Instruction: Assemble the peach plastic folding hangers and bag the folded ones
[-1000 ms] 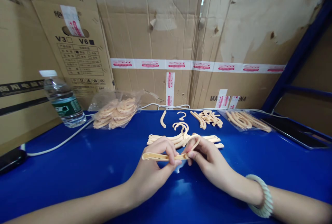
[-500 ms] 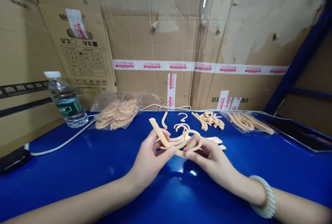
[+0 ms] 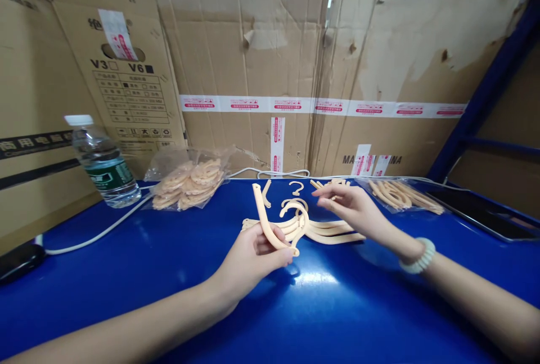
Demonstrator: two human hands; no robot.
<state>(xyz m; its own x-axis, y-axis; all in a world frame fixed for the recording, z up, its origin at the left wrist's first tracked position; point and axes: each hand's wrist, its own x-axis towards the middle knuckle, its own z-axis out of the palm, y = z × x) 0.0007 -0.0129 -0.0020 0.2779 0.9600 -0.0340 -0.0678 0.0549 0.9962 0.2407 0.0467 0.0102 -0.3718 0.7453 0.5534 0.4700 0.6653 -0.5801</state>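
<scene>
My left hand is closed on a curved beige plastic hanger arm, which tilts upward to the left. A hook meets the arm's lower end near my thumb; whether the two are joined I cannot tell. Behind it, assembled-looking hangers lie spread on the blue table. My right hand is open with its fingers stretched left over a pile of small beige parts, partly hiding it. At the back lie a loose arm and a loose hook.
A clear bag of beige parts lies back left beside a water bottle. Back right are another bag of arms and a dark tablet-like device. A white cable crosses the left side. Cardboard stands behind.
My right hand has let go of the hook and moved right and back to the parts pile. My left hand still holds the arm, now turned more upright.
</scene>
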